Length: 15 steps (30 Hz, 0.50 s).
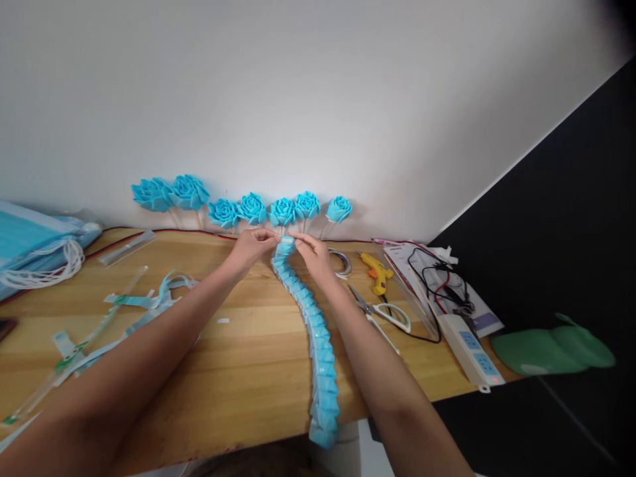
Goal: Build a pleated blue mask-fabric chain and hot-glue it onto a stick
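Note:
A long chain of overlapping folded light-blue pieces (320,344) runs from the back of the table toward me, its near end reaching over the front edge. Both hands are at its far end, by the flowers. My left hand (254,248) pinches the left side of that end between thumb and fingers. On the right side, my right hand (313,254) has its fingertips closed on the same end. A small pale patch shows between the fingertips. Just behind the hands, blue flowers on pale stems (283,212) lean against the wall in a row.
Blue strips and offcuts (149,301) lie left, near a clear plastic ruler-like strip (94,338). Blue sheets (34,242) with white cord are at far left. To the right are a tape roll (342,264), yellow glue gun (378,273), scissors (385,311), power strip (472,351) and green bottle-shaped object (551,348).

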Tool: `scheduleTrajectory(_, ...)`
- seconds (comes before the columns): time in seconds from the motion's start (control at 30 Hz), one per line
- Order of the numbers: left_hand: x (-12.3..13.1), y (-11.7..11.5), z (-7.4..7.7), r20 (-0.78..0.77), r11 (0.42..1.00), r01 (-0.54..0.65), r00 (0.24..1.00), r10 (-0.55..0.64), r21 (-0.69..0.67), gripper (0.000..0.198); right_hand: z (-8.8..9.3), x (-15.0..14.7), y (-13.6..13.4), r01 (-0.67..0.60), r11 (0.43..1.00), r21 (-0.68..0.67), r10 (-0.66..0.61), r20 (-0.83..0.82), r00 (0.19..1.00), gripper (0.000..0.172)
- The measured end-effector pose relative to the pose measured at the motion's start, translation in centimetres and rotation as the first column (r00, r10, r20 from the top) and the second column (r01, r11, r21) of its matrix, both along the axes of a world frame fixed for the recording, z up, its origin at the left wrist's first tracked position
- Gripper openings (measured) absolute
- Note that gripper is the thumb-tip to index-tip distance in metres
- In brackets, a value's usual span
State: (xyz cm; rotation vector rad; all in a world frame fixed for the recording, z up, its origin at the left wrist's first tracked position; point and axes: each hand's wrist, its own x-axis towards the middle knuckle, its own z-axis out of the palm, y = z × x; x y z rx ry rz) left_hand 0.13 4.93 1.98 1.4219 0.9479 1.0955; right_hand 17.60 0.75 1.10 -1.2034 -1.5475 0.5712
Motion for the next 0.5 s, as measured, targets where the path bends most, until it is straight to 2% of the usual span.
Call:
scheduleTrajectory(0.07,0.0,-0.1,0.1,0.011,1.0,-0.017,1.0,0.017,0.007,0.028,0.2,-0.2,-0.1,0.092,0.987,0.131,-0.103,0.078,0.992,0.024)
scheduleTrajectory(0.13,0.1,-0.2,0.2,0.019,1.0,-0.024,1.0,0.024,0.011,0.026,0.5,-0.6,-0.3,0.183,0.951,0.251,-0.232,0.184,0.955,0.017)
scheduleTrajectory(0.2,0.2,-0.2,0.2,0.024,1.0,-0.021,0.999,0.021,0.009,0.026,0.7,-0.9,-0.5,0.213,0.927,0.308,-0.303,0.282,0.91,0.012)
scheduleTrajectory(0.3,0.3,-0.3,0.2,0.029,1.0,0.002,1.0,-0.001,-0.003,0.027,0.6,-1.2,-0.5,0.196,0.933,0.302,-0.304,0.37,0.878,0.012)
scheduleTrajectory(0.5,0.3,-0.2,0.0,0.023,0.999,0.037,0.999,-0.037,-0.002,0.029,0.1,-1.1,-0.3,0.176,0.943,0.283,-0.282,0.397,0.873,0.011)
